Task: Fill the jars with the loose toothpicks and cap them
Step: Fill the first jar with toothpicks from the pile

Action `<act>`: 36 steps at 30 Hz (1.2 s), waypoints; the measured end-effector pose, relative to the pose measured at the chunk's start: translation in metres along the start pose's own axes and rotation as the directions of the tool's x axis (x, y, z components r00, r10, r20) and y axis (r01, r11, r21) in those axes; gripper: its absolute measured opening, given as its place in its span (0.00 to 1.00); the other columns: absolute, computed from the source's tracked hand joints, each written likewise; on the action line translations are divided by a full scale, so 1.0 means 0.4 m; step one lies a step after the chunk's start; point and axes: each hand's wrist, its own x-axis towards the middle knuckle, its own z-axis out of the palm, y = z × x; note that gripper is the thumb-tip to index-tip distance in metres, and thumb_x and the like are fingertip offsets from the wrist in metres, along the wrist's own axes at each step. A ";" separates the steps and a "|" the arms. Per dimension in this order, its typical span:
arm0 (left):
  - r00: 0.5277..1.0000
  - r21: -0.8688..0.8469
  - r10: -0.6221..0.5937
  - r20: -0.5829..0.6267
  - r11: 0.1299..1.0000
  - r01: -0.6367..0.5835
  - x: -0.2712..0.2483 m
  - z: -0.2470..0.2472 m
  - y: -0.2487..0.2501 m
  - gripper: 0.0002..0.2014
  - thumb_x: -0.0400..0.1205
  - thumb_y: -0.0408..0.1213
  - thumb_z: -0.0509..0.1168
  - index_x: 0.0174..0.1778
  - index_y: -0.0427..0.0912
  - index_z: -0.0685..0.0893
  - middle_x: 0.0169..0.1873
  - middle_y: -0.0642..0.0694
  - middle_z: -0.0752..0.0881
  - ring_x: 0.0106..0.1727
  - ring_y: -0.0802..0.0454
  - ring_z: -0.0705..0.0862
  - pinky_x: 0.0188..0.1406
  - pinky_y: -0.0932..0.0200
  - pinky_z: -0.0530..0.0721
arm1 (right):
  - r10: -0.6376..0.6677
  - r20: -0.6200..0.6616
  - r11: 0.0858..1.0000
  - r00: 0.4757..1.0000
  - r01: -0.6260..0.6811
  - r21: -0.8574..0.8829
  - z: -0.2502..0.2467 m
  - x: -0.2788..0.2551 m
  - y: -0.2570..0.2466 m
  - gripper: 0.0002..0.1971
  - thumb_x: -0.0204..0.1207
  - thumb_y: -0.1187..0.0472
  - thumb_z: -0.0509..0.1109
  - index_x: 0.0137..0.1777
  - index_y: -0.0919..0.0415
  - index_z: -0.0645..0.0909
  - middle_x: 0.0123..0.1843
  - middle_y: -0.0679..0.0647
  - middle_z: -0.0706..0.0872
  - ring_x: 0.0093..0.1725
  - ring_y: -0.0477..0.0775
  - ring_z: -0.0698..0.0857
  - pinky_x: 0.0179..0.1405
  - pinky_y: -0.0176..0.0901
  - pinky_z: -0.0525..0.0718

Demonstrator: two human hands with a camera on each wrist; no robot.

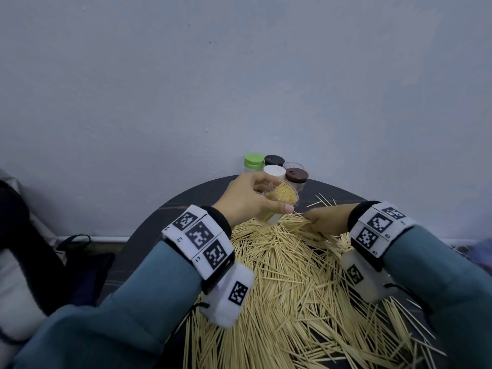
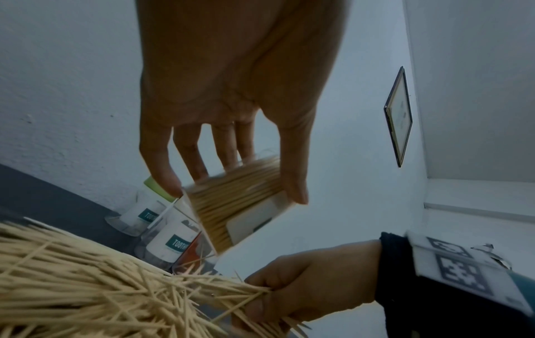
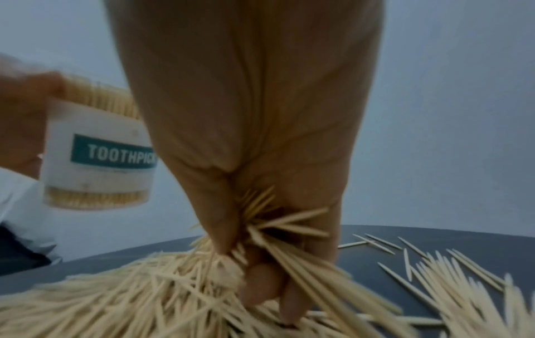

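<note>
A large heap of loose toothpicks (image 1: 306,288) covers the near part of the round dark table (image 1: 149,230), so much filling remains. Beyond it, the right hand (image 1: 326,219) has its fingers curled round a bunch of them. The left hand (image 1: 247,198) grips a tilted, uncapped toothpick jar (image 1: 279,202), nearly full. By the wall stand four capped jars (image 1: 274,170) and one open jar (image 1: 293,165).
</note>
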 end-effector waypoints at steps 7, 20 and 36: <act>1.000 0.016 0.006 0.008 1.000 -0.007 -0.014 0.004 0.002 0.25 0.67 0.37 0.80 0.59 0.49 0.82 0.52 0.55 0.81 0.55 0.61 0.77 0.58 0.61 0.73 | -0.015 0.091 0.970 0.996 -0.008 0.243 0.003 -0.035 -0.008 0.10 0.84 0.67 0.51 0.51 0.69 0.74 0.36 0.53 0.78 0.31 0.45 0.76 0.23 0.25 0.74; 0.998 -0.016 0.060 0.012 0.998 -0.059 -0.055 0.007 0.007 0.24 0.68 0.35 0.79 0.57 0.51 0.81 0.48 0.61 0.80 0.48 0.71 0.75 0.41 0.76 0.71 | -0.179 -0.010 0.506 0.984 0.101 0.856 0.056 -0.080 -0.013 0.19 0.87 0.65 0.49 0.31 0.59 0.62 0.28 0.53 0.63 0.21 0.42 0.63 0.22 0.31 0.63; 0.982 0.112 0.052 0.184 0.991 -0.074 -0.076 0.060 0.009 0.23 0.68 0.46 0.78 0.59 0.51 0.84 0.56 0.50 0.85 0.57 0.57 0.83 0.60 0.57 0.80 | 0.198 -0.670 -0.387 0.715 0.685 0.617 0.039 -0.174 -0.031 0.12 0.87 0.67 0.47 0.43 0.59 0.67 0.26 0.48 0.71 0.24 0.44 0.71 0.28 0.34 0.73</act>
